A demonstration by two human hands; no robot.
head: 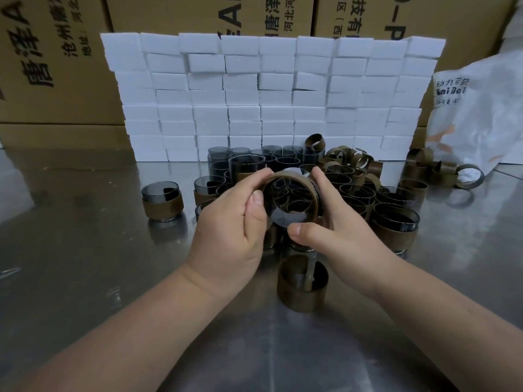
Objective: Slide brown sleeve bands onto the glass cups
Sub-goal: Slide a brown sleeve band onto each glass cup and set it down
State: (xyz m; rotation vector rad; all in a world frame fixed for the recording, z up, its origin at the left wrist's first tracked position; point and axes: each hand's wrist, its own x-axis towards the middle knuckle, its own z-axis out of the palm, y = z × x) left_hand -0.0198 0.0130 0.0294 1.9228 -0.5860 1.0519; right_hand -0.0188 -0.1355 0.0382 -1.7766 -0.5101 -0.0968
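Both hands are clamped on one item. The left hand (232,216) and right hand (336,219) hold a smoked glass cup (283,217) on its side above the middle of the steel counter (85,250). Thumbs bear on the near glass rim and fingers curl over the top. A brown sleeve band (285,175) rings the cup's far portion, and the near glass stands proud of it. Judgement: the band is partly on and not yet seated. Whether mouth or base faces the camera cannot be told.

Left to right:
- One lone banded cup (162,200) stands upright left of the hands, apart from the rest.
- A crowd of unbanded cups (247,165) stands tightly packed behind and beneath the hands, against a wall of white foam blocks (268,94).
- A front banded cup (302,281) stands between the forearms, nearest the front edge.
- More banded cups (394,222) stand just right of the right hand.
- A heap of loose bands (351,161) lies behind them. Further bands (450,171) lie toward the right edge, beside a white plastic bag (481,114).

Risks:
- The grip is on smooth glass directly over packed glassware, so a slip would drop the cup onto the others.
- Uneven thumb pressure could skew the band and jam it.
- A forearm shift could topple the front banded cup.
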